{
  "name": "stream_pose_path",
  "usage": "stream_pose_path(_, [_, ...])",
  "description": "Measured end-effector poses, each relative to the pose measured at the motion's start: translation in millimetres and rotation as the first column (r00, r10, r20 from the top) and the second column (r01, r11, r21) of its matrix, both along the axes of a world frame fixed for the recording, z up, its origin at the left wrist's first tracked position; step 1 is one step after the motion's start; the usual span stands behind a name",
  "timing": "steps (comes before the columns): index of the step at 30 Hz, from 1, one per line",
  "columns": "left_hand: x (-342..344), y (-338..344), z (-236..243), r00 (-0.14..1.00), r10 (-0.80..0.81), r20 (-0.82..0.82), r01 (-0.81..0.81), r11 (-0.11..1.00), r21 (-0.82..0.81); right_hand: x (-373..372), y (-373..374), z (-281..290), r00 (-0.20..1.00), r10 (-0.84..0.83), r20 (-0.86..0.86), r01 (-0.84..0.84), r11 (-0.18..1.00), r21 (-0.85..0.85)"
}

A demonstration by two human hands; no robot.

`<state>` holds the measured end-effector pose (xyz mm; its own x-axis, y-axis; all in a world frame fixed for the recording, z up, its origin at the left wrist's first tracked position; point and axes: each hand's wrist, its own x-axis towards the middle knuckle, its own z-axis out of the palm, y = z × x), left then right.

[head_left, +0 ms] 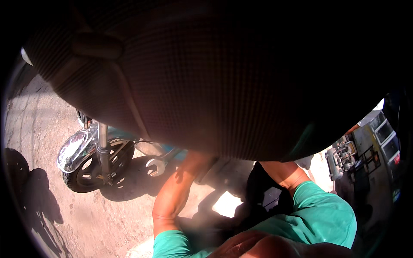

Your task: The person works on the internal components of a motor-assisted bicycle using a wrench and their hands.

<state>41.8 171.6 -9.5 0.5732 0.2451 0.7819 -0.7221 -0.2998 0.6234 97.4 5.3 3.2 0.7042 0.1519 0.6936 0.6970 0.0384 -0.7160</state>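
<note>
A large dark piece of ribbed, checked material (185, 99) fills the upper middle and hides both of my hands. My left forearm (172, 198) reaches up beneath its lower edge, and only the part near the wrist shows. Just left of that wrist, the open jaw of a metal wrench (161, 166) sticks out. Its shank runs up under the material, so whether my left hand grips it is hidden. My right forearm (284, 174) goes under the same edge farther right, its hand out of sight.
At left stands a motorcycle's front wheel (84, 178) with a chrome mudguard (73, 146) and fork leg (103, 150), on sunlit rough ground (94, 223). At far right are a metal engine-like part (342, 159) and a yellowish vehicle or structure with windows (383, 133).
</note>
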Motion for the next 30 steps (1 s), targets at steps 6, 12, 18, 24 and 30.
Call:
stream_pose_path(6, [-1, -2, -5, 0.995, 0.096, 0.022, -0.097, 0.995, 0.016, 3, 3, -4, 0.999, -0.015, 0.031, 0.016, 1.000, -0.022])
stream_pose_path(12, [-5, -14, -4, 0.956, 0.287, 0.066, -0.293, 0.950, 0.106, 5, 0, -3, 0.995, 0.045, 0.088, -0.042, 0.999, -0.033])
stream_pose_path(18, [-2, -18, 32, 0.934, -0.335, 0.128, 0.354, 0.809, -0.469, 12, -1, -4, 0.971, 0.194, 0.136, -0.199, 0.980, 0.022])
stream_pose_path(24, [-11, -36, 51, 0.986, -0.164, -0.002, 0.140, 0.849, -0.509, 13, -21, 4, 0.701, 0.669, -0.248, -0.601, 0.741, 0.300])
stream_pose_path(30, [-18, -20, 50, 0.975, -0.051, -0.215, -0.033, 0.929, -0.370, 41, -13, -18, 0.483, 0.866, -0.126, -0.787, 0.493, 0.371])
